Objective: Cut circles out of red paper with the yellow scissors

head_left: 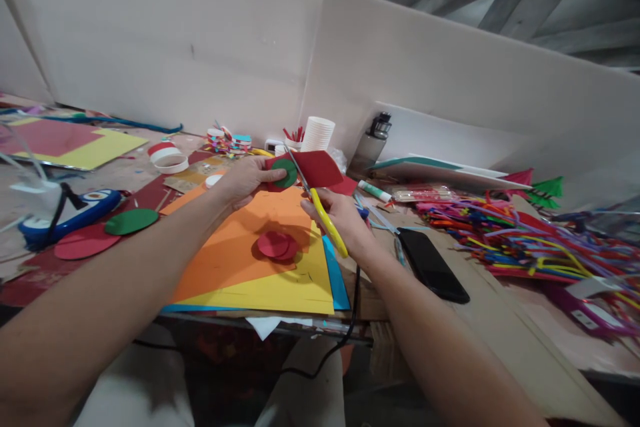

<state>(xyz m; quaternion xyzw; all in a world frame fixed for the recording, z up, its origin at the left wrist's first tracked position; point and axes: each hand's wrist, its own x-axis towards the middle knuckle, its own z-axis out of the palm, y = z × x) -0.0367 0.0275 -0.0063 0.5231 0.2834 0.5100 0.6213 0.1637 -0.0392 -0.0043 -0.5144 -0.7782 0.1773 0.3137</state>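
Observation:
My left hand (245,181) pinches a sheet of red paper (317,168) with a small green paper circle (285,174) laid flat on it, the thumb pressing on the circle. In my right hand (343,217) is a pair of scissors (327,221) with yellow handles. Its blades lie across the red paper, just right of the green circle. Below the hands, a few red paper circles (273,245) rest on orange paper (215,260), which overlaps a yellow sheet (305,293) and a blue one (336,273).
Larger green (131,221) and red (87,241) paper ovals lie at left beside a blue-and-white glue gun (75,217). A black phone (434,265), a glue stick (375,191) and a heap of colourful pipe cleaners (530,240) are on the right. Stacked white cups (319,133) stand behind.

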